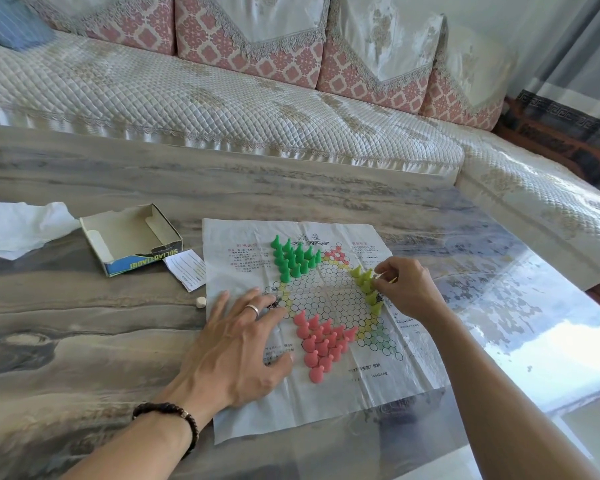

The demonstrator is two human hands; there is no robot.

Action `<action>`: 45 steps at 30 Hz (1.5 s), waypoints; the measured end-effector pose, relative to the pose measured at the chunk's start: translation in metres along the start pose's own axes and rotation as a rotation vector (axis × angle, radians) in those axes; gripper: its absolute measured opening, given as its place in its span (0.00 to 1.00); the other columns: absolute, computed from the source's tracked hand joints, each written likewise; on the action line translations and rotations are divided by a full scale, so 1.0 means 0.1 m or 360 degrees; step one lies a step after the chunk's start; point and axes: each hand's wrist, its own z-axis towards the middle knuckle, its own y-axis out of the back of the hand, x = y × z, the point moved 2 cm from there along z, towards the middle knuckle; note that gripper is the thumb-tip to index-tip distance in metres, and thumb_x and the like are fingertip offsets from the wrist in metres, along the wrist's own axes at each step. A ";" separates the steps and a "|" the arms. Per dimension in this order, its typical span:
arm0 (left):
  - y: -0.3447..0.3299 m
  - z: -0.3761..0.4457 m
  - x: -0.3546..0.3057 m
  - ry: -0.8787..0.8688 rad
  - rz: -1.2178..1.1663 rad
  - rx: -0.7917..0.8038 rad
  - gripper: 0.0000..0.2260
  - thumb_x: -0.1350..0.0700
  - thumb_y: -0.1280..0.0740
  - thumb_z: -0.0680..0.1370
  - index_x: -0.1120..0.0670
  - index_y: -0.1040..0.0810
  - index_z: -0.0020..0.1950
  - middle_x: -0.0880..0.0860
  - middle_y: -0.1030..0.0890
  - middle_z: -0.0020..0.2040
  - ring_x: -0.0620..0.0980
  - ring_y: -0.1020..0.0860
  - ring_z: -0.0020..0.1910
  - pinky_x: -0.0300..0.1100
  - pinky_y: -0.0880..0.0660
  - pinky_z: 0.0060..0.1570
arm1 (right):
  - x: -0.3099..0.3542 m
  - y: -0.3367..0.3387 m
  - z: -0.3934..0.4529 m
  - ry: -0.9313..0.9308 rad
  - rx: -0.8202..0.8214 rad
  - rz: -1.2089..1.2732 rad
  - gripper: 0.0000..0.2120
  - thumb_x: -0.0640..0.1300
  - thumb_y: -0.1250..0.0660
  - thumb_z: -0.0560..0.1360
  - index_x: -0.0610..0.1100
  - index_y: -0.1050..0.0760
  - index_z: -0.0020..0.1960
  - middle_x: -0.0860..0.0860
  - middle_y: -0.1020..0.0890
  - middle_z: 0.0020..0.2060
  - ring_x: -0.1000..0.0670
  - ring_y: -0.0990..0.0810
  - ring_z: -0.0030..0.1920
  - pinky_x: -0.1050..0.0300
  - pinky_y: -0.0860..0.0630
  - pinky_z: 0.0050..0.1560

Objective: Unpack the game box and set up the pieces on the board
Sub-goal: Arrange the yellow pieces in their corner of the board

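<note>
1. The left hand (243, 337) lies flat with fingers spread on the paper board (326, 403), probably to keep the thin sheet from sliding.
2. The pink pieces (321, 341) fill the near corner.
3. The right hand (407, 292) pinches a yellow-green piece (378, 277), fingers narrow, adding it to the yellow-green pieces (368, 289).
4. The green pieces (293, 259) stand farther.
5. The game box (132, 237) lies open on the table (84, 323), beside the board.
</note>
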 end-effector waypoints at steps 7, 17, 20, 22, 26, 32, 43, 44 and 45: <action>0.00 -0.01 0.00 0.0000 0.0009 -0.0003 0.32 0.35 0.43 0.74 0.46 0.39 0.75 0.47 0.41 0.77 0.46 0.51 0.77 0.50 0.59 0.75 | -0.22 0.29 -0.03 -0.0172 -0.0301 0.0024 0.08 0.35 0.34 0.73 0.46 0.19 0.42 0.54 0.19 0.36 0.51 0.20 0.39 0.61 0.26 0.39; 0.00 0.00 0.00 0.0003 0.0038 0.0013 0.32 0.35 0.44 0.74 0.45 0.40 0.76 0.46 0.43 0.78 0.45 0.53 0.77 0.49 0.61 0.75 | -0.47 0.26 -0.20 -0.0215 -0.0197 -0.0213 0.07 0.49 0.30 0.74 0.48 0.19 0.50 0.53 0.18 0.39 0.48 0.20 0.44 0.50 0.21 0.44; 0.00 0.00 0.00 0.0000 0.0034 0.0004 0.32 0.35 0.44 0.74 0.45 0.40 0.76 0.46 0.43 0.78 0.45 0.53 0.77 0.49 0.61 0.75 | -0.45 0.24 -0.24 -0.0166 -0.0192 -0.0298 0.08 0.48 0.31 0.73 0.51 0.19 0.52 0.54 0.19 0.42 0.48 0.21 0.47 0.49 0.21 0.44; 0.00 0.00 0.00 0.0002 0.0023 -0.0001 0.32 0.35 0.44 0.74 0.45 0.40 0.76 0.46 0.43 0.78 0.45 0.53 0.77 0.49 0.61 0.75 | -0.45 0.23 -0.25 -0.0159 -0.0195 -0.0307 0.06 0.47 0.30 0.73 0.52 0.18 0.50 0.55 0.20 0.41 0.49 0.21 0.45 0.47 0.21 0.44; -0.01 0.00 0.01 -0.0003 0.0028 -0.0005 0.32 0.34 0.44 0.74 0.45 0.40 0.76 0.46 0.43 0.77 0.44 0.53 0.77 0.50 0.60 0.75 | -0.46 0.24 -0.26 -0.0124 -0.0179 -0.0304 0.06 0.46 0.28 0.72 0.50 0.19 0.49 0.53 0.20 0.44 0.49 0.21 0.47 0.47 0.21 0.46; -0.02 0.00 0.01 -0.0008 -0.0027 -0.0033 0.33 0.34 0.44 0.73 0.47 0.36 0.75 0.47 0.39 0.77 0.45 0.49 0.77 0.52 0.57 0.76 | -0.40 0.27 -0.27 -0.0026 -0.0140 -0.0401 0.13 0.45 0.26 0.69 0.48 0.21 0.53 0.52 0.22 0.45 0.50 0.21 0.48 0.50 0.22 0.45; -0.01 0.00 0.01 -0.0011 0.0006 -0.0013 0.33 0.34 0.44 0.73 0.46 0.38 0.76 0.47 0.41 0.77 0.45 0.51 0.77 0.51 0.58 0.76 | -0.32 0.28 -0.24 0.0129 -0.0101 -0.0549 0.03 0.41 0.34 0.75 0.45 0.21 0.46 0.52 0.21 0.44 0.48 0.22 0.48 0.49 0.23 0.46; -0.02 0.00 0.01 -0.0011 0.0004 -0.0009 0.33 0.34 0.44 0.73 0.46 0.38 0.76 0.47 0.41 0.77 0.45 0.51 0.77 0.51 0.58 0.76 | -0.32 0.29 -0.24 0.0135 -0.0124 -0.0486 0.03 0.40 0.34 0.75 0.44 0.21 0.46 0.52 0.20 0.43 0.48 0.22 0.47 0.49 0.23 0.46; -0.01 0.00 0.00 -0.0011 -0.0002 -0.0010 0.33 0.34 0.44 0.73 0.46 0.38 0.76 0.47 0.41 0.77 0.45 0.51 0.77 0.51 0.58 0.76 | -0.30 0.29 -0.23 0.0129 -0.0147 -0.0404 0.04 0.39 0.35 0.75 0.44 0.21 0.46 0.52 0.20 0.42 0.48 0.21 0.46 0.49 0.23 0.46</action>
